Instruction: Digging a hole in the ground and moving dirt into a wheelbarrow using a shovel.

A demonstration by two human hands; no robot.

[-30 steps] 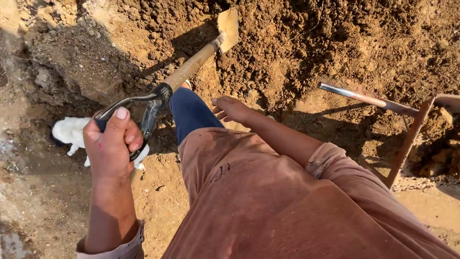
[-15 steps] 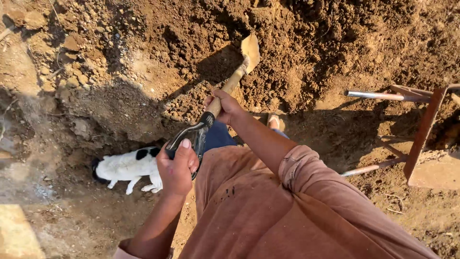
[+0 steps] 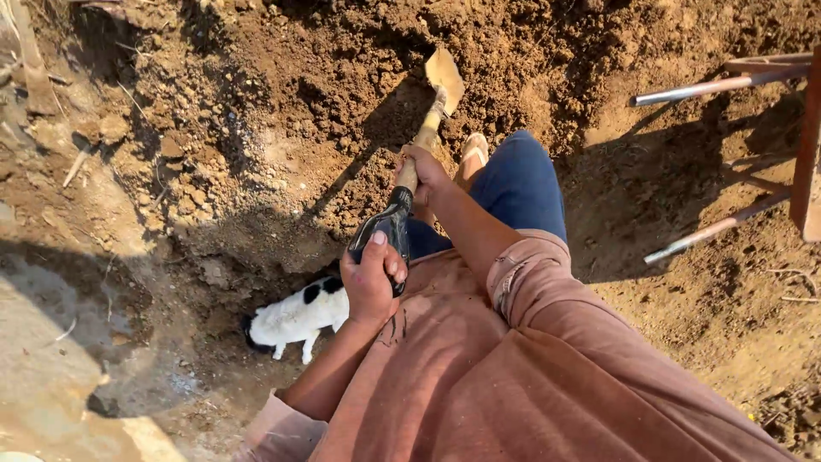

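My left hand (image 3: 372, 281) grips the dark D-shaped handle at the top of a shovel (image 3: 428, 128). My right hand (image 3: 425, 175) wraps around the wooden shaft lower down. The metal blade (image 3: 446, 75) rests tip-down in loose brown soil (image 3: 547, 51) ahead of me. My foot in a light sandal (image 3: 473, 152) stands just right of the shaft, below a blue trouser leg (image 3: 517, 184).
A small white animal with black patches (image 3: 298, 318) stands in the shaded trench to my lower left. A frame of metal pipes and a reddish post (image 3: 753, 81) stands at the right. Stones and dry earth (image 3: 103, 128) bank up on the left.
The view has shifted right and down. The shovel blade has moved nearer the centre and into the soil, and my foot has come into view beside the shaft.
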